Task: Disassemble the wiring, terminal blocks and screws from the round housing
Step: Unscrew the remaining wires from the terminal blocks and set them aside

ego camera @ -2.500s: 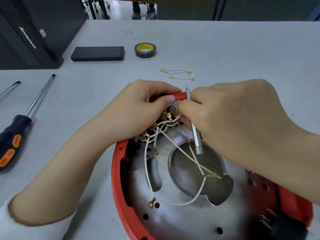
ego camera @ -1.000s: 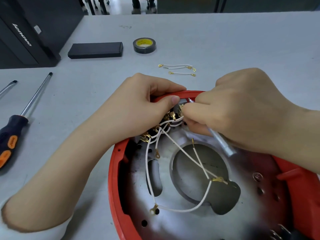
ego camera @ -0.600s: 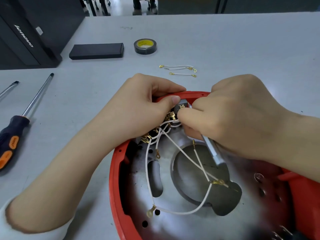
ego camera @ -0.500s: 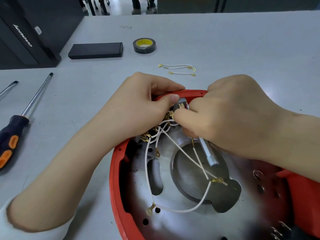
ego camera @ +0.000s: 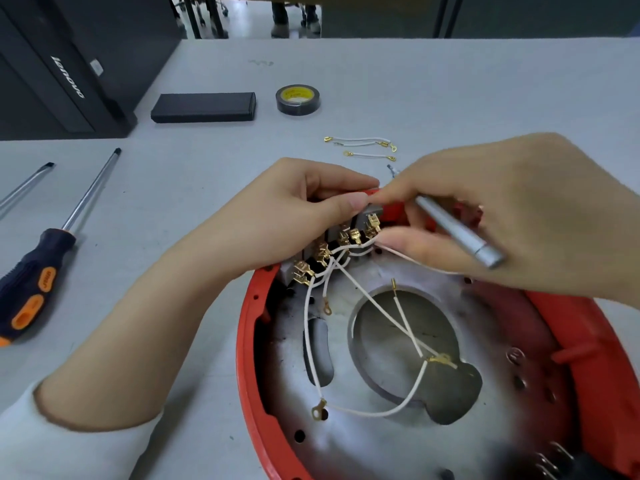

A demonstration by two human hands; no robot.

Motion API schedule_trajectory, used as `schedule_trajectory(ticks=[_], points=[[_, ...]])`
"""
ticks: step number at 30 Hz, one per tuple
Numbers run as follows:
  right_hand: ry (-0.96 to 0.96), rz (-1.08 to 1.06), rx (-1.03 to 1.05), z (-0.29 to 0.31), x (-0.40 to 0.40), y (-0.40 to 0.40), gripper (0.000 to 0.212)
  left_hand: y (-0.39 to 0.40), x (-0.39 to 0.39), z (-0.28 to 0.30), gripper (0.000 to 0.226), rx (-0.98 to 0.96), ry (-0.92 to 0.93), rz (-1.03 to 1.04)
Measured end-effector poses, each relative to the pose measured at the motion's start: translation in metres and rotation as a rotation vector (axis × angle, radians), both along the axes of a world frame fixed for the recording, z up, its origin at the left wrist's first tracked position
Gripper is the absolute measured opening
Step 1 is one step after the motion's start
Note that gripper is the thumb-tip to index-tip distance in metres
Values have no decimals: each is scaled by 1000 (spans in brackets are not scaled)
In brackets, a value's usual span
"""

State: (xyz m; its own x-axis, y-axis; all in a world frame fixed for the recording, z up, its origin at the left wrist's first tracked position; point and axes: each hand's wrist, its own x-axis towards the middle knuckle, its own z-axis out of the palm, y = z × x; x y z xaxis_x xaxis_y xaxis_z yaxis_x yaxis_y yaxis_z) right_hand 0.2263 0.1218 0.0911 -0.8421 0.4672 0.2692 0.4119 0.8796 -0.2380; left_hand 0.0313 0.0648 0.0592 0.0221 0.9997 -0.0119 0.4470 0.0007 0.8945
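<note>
Head camera view, looking down on a grey table (ego camera: 450,84) where a person works at a round red housing (ego camera: 249,358) with a silver metal plate inside; the housing lies flat at the lower right, and its near and right edges run out of the picture. At its far rim, the left hand (ego camera: 291,216) grips a row of grey terminal blocks (ego camera: 332,244), thumb pressed on top and fingers curled behind. The row slants from lower left to upper right, its brass connectors facing the person. The right hand (ego camera: 502,216) holds a small silver screwdriver (ego camera: 457,233), fingers wrapped round it; its long axis runs from the blunt handle end at lower right up to a thin tip at upper left, just past the rim. How the tip meets anything is hard to make out, as the fingers cover the middle of the shaft. White wires (ego camera: 363,289) trail from the connectors across the plate's round opening. Three loose white wires (ego camera: 363,147) lie on the table beyond the hands. Farther back are a roll of black tape (ego camera: 298,100) and a flat black box (ego camera: 204,107). A black and orange screwdriver (ego camera: 38,282) lies at the left, pointing away.
</note>
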Motion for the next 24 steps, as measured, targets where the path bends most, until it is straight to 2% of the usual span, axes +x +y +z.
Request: schedule_trajectory(ticks=[4,7,10,14,18,21,24], points=[[104,31,-336,9,-3,13,43,4,-1,4,23,-37,17,-81],[259,59,-624,-1,-12,15,24,6,2,9,21,-43,68,-95],[468,12,-822,-12,-16,14,15,3,-2,7,22,-29,41,18],[658,-57,-903,-15,-15,13,24,-18,-6,-2,20,-43,44,140],[761,-151,-915,-13,-13,8,33,-29,2,-9,28,-18,10,136],[728,-179,-870,-9,-8,1,41,-21,1,-6,32,-83,-99,52],[590,-105,-830,3,-13,1,37,-10,1,-4,32,-98,-74,-32]])
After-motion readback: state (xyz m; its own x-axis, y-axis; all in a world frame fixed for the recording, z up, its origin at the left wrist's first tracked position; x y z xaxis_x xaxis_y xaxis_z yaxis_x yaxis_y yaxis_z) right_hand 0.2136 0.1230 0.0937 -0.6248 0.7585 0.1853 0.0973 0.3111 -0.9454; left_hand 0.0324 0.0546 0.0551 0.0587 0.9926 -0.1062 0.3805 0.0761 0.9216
